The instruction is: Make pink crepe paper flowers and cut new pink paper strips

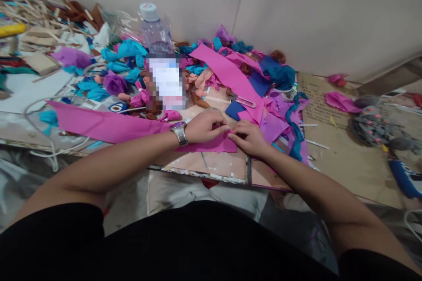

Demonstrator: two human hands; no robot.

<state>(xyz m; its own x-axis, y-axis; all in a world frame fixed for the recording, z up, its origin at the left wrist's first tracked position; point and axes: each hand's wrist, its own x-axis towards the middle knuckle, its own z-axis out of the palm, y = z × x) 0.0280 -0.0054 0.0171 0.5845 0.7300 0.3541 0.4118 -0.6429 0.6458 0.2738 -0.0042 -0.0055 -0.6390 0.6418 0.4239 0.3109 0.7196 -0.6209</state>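
Note:
A long strip of pink crepe paper [108, 125] stretches from the left along the table's front, passing beneath my left forearm to both hands. My left hand [207, 126], with a metal-banded watch [180, 133] at the wrist, pinches the strip near its right end. Fingertips of my right hand [249, 137] press together on the same end, almost touching the left ones. Exactly how the paper sits between the fingers is too small to make out. Just beyond the right hand lie small thread snips [242, 99] on another pink strip [227, 74].
Crumpled blue, purple and pink paper pieces [115, 83] cover the table's back. A clear bottle [154, 30] stands behind a blurred-out rectangle [166, 81]. A white cable [52, 140] loops at the left. Wooden sticks [36, 17] pile up far left; brown cardboard [329, 140] lies right.

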